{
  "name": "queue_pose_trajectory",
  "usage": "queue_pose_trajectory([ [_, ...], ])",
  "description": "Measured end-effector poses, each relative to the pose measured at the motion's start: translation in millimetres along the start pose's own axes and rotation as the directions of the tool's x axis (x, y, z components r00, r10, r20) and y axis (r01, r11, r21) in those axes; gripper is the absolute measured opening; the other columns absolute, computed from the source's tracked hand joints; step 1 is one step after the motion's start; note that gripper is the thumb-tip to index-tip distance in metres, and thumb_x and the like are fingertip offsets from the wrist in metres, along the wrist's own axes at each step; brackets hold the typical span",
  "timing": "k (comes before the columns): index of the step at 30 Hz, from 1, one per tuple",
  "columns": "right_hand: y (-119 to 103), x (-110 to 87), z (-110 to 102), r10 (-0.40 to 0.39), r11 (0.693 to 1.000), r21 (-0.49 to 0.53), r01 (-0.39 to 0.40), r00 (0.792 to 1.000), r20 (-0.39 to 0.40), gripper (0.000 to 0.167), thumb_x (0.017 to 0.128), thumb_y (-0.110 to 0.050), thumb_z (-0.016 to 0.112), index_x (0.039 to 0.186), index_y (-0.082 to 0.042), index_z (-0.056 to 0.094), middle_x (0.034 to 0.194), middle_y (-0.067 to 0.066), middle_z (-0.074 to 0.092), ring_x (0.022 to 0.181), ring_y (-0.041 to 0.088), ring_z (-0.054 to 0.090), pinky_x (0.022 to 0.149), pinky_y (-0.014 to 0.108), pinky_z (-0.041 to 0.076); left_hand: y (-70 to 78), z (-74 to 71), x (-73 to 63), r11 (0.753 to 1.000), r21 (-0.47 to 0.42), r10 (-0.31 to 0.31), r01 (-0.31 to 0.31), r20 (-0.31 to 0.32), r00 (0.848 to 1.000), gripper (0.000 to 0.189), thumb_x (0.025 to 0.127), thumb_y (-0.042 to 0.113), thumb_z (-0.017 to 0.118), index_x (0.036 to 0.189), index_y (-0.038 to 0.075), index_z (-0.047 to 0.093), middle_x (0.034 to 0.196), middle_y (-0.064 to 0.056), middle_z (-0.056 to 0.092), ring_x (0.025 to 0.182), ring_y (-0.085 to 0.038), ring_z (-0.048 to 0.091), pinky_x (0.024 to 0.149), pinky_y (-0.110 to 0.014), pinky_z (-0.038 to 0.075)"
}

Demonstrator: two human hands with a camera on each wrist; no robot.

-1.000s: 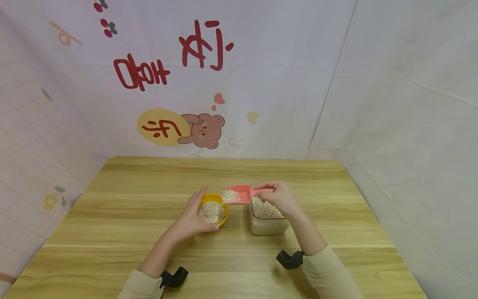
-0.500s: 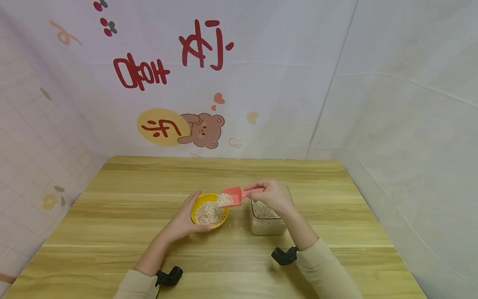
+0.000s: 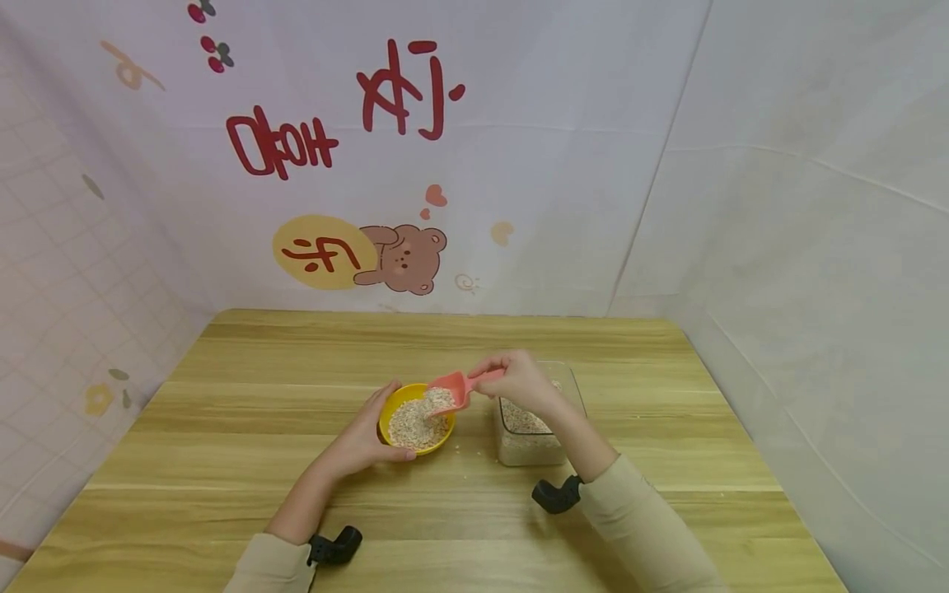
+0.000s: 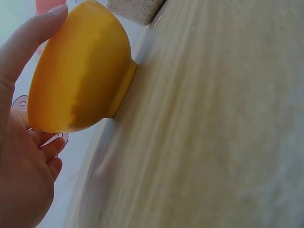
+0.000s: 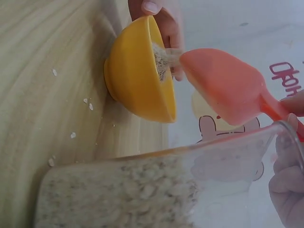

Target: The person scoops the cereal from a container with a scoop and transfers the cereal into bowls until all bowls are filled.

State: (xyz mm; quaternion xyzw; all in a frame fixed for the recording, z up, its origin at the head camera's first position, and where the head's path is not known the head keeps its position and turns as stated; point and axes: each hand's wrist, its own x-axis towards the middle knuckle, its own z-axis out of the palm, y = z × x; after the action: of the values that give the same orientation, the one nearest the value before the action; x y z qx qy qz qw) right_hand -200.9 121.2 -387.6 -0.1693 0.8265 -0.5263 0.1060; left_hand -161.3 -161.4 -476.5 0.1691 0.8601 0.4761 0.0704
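Note:
A yellow bowl (image 3: 394, 403) partly filled with oat flakes (image 3: 411, 426) stands on the wooden table. My left hand (image 3: 363, 441) grips its left side, thumb at the near rim and fingers round the far side; the left wrist view shows the thumb (image 4: 47, 23) high on the bowl wall. Between thumb and fingers, my right hand (image 3: 519, 383) holds a pink scoop (image 5: 223, 83) by its handle. The scoop is tilted over the bowl's right rim, and oats stream from its lip into the bowl in the right wrist view.
A clear square container (image 3: 530, 451) with oats inside stands right of the bowl, beneath my right forearm. Several loose flakes (image 5: 91, 106) lie on the table (image 3: 296, 354) between bowl and container. A printed cloth (image 3: 556, 165) hangs behind the table.
My right hand has moved left with the scoop, from above the container's edge to over the bowl, and tipped it. My left hand and the bowl shifted slightly left at first.

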Motion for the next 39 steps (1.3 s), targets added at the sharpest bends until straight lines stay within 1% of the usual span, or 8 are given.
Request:
queue_pose_trajectory([
  [2, -3, 2.7, 1, -0.013, 1.0, -0.026, 0.013, 1.0, 0.019, 0.014, 0.077, -0.01, 0.069, 0.089, -0.009, 0.075, 0.066, 0.004, 0.065, 0.052, 0.013, 0.046, 0.046, 0.025, 0.033, -0.2, -0.2, -0.2, 1.0, 0.004, -0.003, 0.003, 0.002, 1.0, 0.117, 0.064, 0.04, 0.088, 0.152, 0.007, 0.018, 0.155, -0.018, 0.019, 0.139, -0.039, 0.02, 0.106, -0.063, 0.02],
  [9, -9, 11.4, 4, -0.038, 0.994, -0.101, 0.047, 0.996, 0.082, 0.016, 0.075, -0.007, 0.067, 0.089, -0.009, 0.075, 0.066, 0.001, 0.066, 0.05, 0.01, 0.047, 0.045, 0.024, 0.035, -0.9, -0.1, -0.7, 1.0, 0.002, -0.011, 0.011, 0.009, 1.0, 0.118, 0.064, 0.037, 0.089, 0.152, 0.002, 0.017, 0.154, -0.021, 0.02, 0.138, -0.041, 0.021, 0.105, -0.063, 0.022],
  [12, -11, 13.7, 4, -0.049, 0.992, -0.111, 0.06, 0.993, 0.105, 0.017, 0.075, -0.004, 0.066, 0.089, -0.008, 0.074, 0.066, 0.001, 0.066, 0.048, 0.009, 0.043, 0.043, 0.023, 0.032, -2.5, 0.3, -0.4, 1.0, 0.0, -0.016, 0.016, 0.013, 1.0, 0.118, 0.064, 0.036, 0.089, 0.152, 0.002, 0.017, 0.153, -0.021, 0.02, 0.137, -0.042, 0.022, 0.105, -0.063, 0.022],
  [15, -14, 15.1, 4, -0.065, 0.99, -0.116, 0.08, 0.99, 0.126, 0.017, 0.075, -0.002, 0.066, 0.09, -0.006, 0.074, 0.066, 0.001, 0.066, 0.048, 0.01, 0.043, 0.043, 0.022, 0.031, -4.4, 0.5, 0.1, 1.0, 0.002, -0.016, 0.016, 0.012, 1.0, 0.118, 0.064, 0.036, 0.089, 0.152, 0.002, 0.017, 0.153, -0.021, 0.02, 0.137, -0.042, 0.022, 0.105, -0.063, 0.022],
  [20, -19, 18.0, 2, -0.102, 0.983, -0.135, 0.124, 0.982, 0.162, 0.016, 0.075, 0.0, 0.066, 0.089, -0.004, 0.074, 0.066, 0.004, 0.065, 0.052, 0.01, 0.047, 0.047, 0.022, 0.037, -5.7, 0.5, 0.3, 1.0, -0.003, -0.012, 0.012, 0.011, 1.0, 0.118, 0.064, 0.036, 0.089, 0.152, 0.002, 0.017, 0.153, -0.021, 0.02, 0.137, -0.041, 0.023, 0.104, -0.063, 0.023],
  [25, -25, 20.4, 0, -0.131, 0.966, -0.196, 0.17, 0.972, 0.198, 0.015, 0.075, 0.0, 0.067, 0.087, -0.006, 0.074, 0.067, 0.001, 0.065, 0.053, 0.009, 0.048, 0.05, 0.023, 0.042, -5.7, 0.9, 0.2, 1.0, -0.005, -0.006, 0.006, 0.01, 1.0, 0.119, 0.064, 0.038, 0.089, 0.152, 0.002, 0.017, 0.153, -0.02, 0.02, 0.137, -0.041, 0.023, 0.105, -0.062, 0.023],
  [33, -34, 21.9, -3, -0.151, 0.95, -0.234, 0.207, 0.96, 0.236, 0.013, 0.074, -0.002, 0.07, 0.085, -0.008, 0.074, 0.068, -0.002, 0.065, 0.054, 0.008, 0.047, 0.052, 0.023, 0.042, -6.6, 1.2, 0.8, 1.0, -0.007, 0.006, -0.006, 0.01, 1.0, 0.12, 0.064, 0.039, 0.089, 0.151, 0.001, 0.017, 0.153, -0.021, 0.021, 0.137, -0.04, 0.023, 0.105, -0.063, 0.023],
  [39, -39, 22.5, -7, -0.157, 0.943, -0.254, 0.214, 0.961, 0.228, 0.015, 0.074, 0.0, 0.069, 0.086, -0.008, 0.074, 0.07, -0.001, 0.065, 0.057, 0.009, 0.048, 0.052, 0.023, 0.043, -6.7, 1.2, 1.0, 1.0, -0.008, 0.003, -0.003, 0.011, 1.0, 0.119, 0.064, 0.039, 0.089, 0.152, 0.002, 0.017, 0.153, -0.021, 0.021, 0.137, -0.04, 0.024, 0.105, -0.062, 0.023],
])
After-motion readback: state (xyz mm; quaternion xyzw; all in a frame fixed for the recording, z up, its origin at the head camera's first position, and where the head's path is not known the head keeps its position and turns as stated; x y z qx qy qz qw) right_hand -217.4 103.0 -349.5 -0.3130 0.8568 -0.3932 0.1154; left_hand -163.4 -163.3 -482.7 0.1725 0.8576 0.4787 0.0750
